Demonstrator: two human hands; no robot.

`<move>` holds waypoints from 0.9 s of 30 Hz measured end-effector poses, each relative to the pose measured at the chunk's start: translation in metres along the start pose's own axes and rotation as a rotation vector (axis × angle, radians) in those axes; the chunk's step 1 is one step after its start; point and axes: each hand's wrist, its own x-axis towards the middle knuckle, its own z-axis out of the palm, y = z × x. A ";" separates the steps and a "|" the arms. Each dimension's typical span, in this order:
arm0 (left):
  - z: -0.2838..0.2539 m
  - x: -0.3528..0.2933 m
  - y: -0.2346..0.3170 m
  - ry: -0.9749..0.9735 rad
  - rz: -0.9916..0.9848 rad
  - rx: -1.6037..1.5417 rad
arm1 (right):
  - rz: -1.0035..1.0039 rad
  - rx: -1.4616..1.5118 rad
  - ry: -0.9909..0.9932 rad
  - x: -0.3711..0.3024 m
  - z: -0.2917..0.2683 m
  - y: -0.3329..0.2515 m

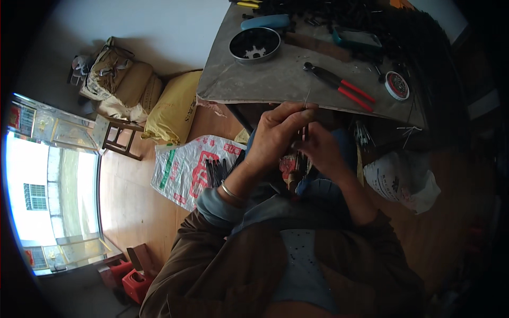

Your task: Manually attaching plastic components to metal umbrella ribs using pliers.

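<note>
In front of my body, just off the table's near edge, both hands are raised close together. My left hand (271,137) is closed, thumb and forefinger pinching a thin wire (308,96) whose end sticks up past the fingertips. Below and to its right, my right hand (324,150) has its fingers closed round a dark slender piece (301,131), mostly hidden between the hands. On the table beyond lie red-handled pliers (339,86). A round metal bowl (231,52) holds small black parts, and a small round tin (396,85) stands farther right.
The grey table (220,79) also bears a blue case (265,21), a green tray (357,39) and a heap of black parts (339,13). Black rods (216,172) lie on a white sack (180,164) at left. A white bag (397,177) stands at right, a yellow sack (175,106) by the wall.
</note>
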 end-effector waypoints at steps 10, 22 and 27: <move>-0.020 0.012 -0.017 0.066 0.506 0.630 | -0.020 0.884 -0.039 0.010 -0.014 -0.007; -0.006 0.005 0.016 -0.551 0.054 -0.021 | -0.042 0.797 -0.373 0.003 -0.044 -0.016; 0.016 0.008 0.001 -0.110 0.168 -0.192 | -0.012 0.846 0.168 0.004 -0.010 -0.038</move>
